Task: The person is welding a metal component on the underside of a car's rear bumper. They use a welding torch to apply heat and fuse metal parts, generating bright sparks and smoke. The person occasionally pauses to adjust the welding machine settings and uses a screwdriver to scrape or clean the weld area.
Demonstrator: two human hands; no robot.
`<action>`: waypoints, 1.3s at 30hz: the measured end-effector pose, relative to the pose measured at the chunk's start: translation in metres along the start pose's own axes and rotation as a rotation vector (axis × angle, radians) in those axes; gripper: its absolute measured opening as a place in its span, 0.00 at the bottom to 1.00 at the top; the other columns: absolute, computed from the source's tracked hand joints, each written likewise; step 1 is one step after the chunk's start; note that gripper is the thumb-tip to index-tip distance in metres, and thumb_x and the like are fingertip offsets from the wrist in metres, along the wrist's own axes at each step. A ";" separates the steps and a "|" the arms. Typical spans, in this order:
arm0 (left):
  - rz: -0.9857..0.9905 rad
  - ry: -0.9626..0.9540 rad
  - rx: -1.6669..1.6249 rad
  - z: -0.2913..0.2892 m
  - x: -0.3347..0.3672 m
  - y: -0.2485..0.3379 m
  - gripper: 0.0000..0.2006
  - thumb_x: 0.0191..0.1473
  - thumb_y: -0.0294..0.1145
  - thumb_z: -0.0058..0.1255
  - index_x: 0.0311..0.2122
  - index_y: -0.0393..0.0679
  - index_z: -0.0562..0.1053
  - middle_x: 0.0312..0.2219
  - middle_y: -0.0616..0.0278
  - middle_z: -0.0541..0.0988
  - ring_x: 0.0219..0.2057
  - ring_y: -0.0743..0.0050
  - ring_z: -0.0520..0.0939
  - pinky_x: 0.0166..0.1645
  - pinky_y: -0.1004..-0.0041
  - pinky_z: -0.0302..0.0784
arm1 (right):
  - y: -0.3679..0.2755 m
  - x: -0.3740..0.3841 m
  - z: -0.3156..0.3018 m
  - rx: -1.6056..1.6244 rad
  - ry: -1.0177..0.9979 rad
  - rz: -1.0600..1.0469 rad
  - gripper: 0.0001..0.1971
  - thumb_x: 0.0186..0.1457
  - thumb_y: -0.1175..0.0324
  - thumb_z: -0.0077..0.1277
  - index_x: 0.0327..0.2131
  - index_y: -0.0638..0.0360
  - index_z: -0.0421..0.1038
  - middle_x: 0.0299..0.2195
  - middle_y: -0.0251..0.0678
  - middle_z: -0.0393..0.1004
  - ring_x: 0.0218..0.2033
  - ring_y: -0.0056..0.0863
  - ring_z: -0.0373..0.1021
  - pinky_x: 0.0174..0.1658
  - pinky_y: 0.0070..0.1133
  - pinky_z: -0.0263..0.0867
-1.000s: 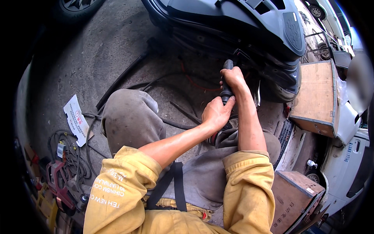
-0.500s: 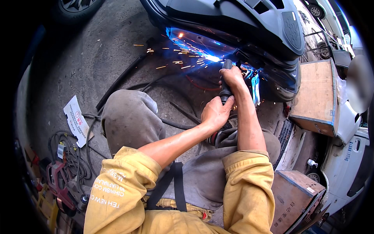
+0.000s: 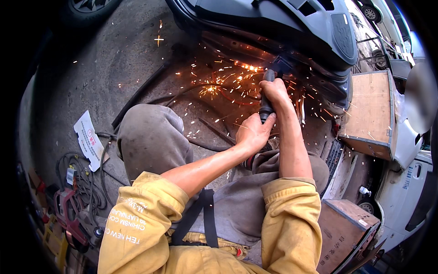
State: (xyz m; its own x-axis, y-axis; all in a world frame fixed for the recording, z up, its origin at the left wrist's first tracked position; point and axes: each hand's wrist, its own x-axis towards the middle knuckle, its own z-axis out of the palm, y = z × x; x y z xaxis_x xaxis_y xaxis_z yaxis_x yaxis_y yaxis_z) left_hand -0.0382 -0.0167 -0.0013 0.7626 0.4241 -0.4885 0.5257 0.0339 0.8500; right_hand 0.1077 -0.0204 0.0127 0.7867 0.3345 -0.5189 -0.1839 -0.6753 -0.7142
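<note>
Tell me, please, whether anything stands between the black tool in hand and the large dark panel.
Nothing solid visible does; only sparks show about the far end of the black tool, close to the dark panel; its very tip is unclear.

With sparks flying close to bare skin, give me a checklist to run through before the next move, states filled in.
1. Right grip and left grip both on the tool: ok.
2. Gloves worn: not ok, both bare.
3. Sleeves down: not ok, rolled up, forearms exposed.
4. Cable untouched by sparks: cannot tell; they overlap in view.
5. Tool tip touching the panel: cannot tell, too dark there.
</note>
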 end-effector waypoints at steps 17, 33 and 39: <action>-0.007 0.013 0.009 -0.006 -0.004 0.007 0.30 0.60 0.59 0.46 0.32 0.33 0.74 0.25 0.43 0.79 0.31 0.47 0.82 0.36 0.56 0.72 | 0.003 0.006 0.004 0.065 0.004 0.052 0.09 0.51 0.74 0.46 0.28 0.75 0.67 0.20 0.41 0.70 0.17 0.31 0.71 0.17 0.27 0.69; 0.015 0.029 -0.020 -0.005 -0.006 0.004 0.31 0.60 0.59 0.46 0.31 0.31 0.74 0.26 0.40 0.79 0.33 0.43 0.82 0.37 0.56 0.72 | 0.007 0.009 0.005 0.084 0.001 0.035 0.10 0.50 0.74 0.48 0.31 0.76 0.66 0.22 0.42 0.71 0.18 0.31 0.72 0.17 0.27 0.69; 0.001 0.019 0.023 -0.008 -0.007 0.008 0.31 0.59 0.59 0.46 0.32 0.31 0.74 0.27 0.38 0.79 0.34 0.41 0.82 0.38 0.55 0.72 | 0.002 0.005 0.005 0.045 0.005 0.053 0.10 0.50 0.75 0.47 0.33 0.77 0.67 0.21 0.43 0.72 0.17 0.32 0.72 0.17 0.28 0.70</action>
State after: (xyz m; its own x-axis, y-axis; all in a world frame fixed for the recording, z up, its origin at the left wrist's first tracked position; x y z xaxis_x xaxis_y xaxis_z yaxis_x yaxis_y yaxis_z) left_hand -0.0422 -0.0122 0.0099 0.7557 0.4414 -0.4839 0.5338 0.0131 0.8455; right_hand 0.1087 -0.0171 0.0064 0.7779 0.2961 -0.5543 -0.2516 -0.6615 -0.7064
